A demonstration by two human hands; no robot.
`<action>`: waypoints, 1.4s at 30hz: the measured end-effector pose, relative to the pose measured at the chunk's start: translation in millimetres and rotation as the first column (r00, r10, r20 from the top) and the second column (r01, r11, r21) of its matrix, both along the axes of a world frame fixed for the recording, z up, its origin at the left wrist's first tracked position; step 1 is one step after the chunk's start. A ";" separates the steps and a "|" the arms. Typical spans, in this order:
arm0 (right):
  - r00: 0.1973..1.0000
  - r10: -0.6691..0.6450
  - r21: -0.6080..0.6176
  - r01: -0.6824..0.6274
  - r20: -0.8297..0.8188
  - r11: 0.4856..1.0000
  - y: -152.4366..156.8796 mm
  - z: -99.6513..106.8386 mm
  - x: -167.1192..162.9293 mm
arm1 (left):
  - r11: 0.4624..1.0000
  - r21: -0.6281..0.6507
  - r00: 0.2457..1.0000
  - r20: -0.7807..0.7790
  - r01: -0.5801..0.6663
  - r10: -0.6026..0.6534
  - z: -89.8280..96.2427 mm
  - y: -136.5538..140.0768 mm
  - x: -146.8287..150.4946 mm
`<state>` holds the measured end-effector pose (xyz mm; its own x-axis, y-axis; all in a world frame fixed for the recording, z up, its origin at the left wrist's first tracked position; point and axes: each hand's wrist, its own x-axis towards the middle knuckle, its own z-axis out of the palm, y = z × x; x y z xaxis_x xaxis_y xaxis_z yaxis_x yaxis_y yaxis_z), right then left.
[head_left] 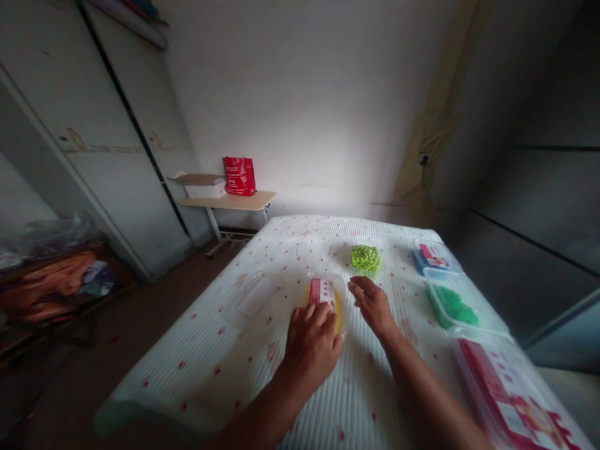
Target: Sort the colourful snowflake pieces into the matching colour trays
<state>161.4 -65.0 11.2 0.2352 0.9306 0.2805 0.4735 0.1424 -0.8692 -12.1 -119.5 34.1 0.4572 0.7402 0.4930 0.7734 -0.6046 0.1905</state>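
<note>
- Lower right: a large labelled box point(515, 390) lies near the right forearm; a wide elbow swing could knock it.
- Lower centre: the left hand point(312, 342) is curled over the near part of the plastic tub point(343, 312) at mid-frame. Whether it pinches or merely rests cannot be told. Heavy pressure could tip the tub or bend its thin wall.
- Right of centre: the right hand point(374, 304) is loosely spread beside the tub's edge, nothing visible between its fingers. An unsupported edge could let the tub skid on the ribbed cover point(210, 350).
- Left of centre: a clear plastic lid point(257, 296), barely visible, could be crushed unnoticed.
- Beyond: a green bundle point(365, 258) could be struck by overreaching fingers.
</note>
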 end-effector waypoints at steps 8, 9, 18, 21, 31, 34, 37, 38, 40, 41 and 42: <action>0.990 0.051 -0.117 -0.067 -0.132 0.991 10.5 -19.1 -6.1 | 0.996 -0.037 0.996 0.055 0.079 -0.077 -1.9 -0.7 -5.3; 0.988 0.045 -0.131 -0.065 -0.146 0.989 11.0 -19.2 -7.1 | 0.994 -0.030 0.991 0.085 0.109 -0.106 -1.3 0.1 -7.5; 0.919 -0.063 -0.274 -0.050 -0.390 0.960 19.4 -6.0 -12.1 | 0.918 -0.382 0.710 0.675 0.104 0.201 4.3 88.2 -36.2; 0.905 -0.063 -0.278 -0.062 -0.420 0.959 26.8 -1.4 -12.6 | 0.827 -0.533 0.558 0.747 0.180 0.361 -7.7 122.9 -34.9; 0.859 -0.077 -0.331 -0.111 -0.506 0.937 43.8 -1.3 -18.6 | 0.752 -0.603 0.428 0.774 0.268 0.467 -41.2 135.2 -14.1; 0.847 -0.079 -0.345 -0.127 -0.526 0.930 46.0 -4.2 -18.2 | 0.746 -0.603 0.399 0.782 0.285 0.479 -42.5 135.3 -14.2; 0.838 -0.081 -0.349 -0.135 -0.540 0.927 47.6 -6.4 -17.5 | 0.740 -0.602 0.374 0.788 0.299 0.490 -42.6 135.0 -13.6; 0.836 -0.082 -0.348 -0.135 -0.543 0.928 47.9 -7.0 -17.4 | 0.739 -0.602 0.365 0.789 0.302 0.494 -42.8 135.0 -13.3; 0.832 -0.082 -0.344 -0.135 -0.549 0.929 48.5 -8.0 -17.3 | 0.738 -0.602 0.348 0.792 0.306 0.502 -43.6 135.0 -13.2; 0.830 -0.083 -0.343 -0.135 -0.551 0.930 48.6 -8.5 -17.4 | 0.737 -0.602 0.340 0.793 0.307 0.506 -44.1 135.1 -13.3; 0.829 -0.084 -0.342 -0.134 -0.554 0.930 48.8 -8.9 -17.5 | 0.736 -0.602 0.333 0.794 0.309 0.509 -44.6 135.3 -13.4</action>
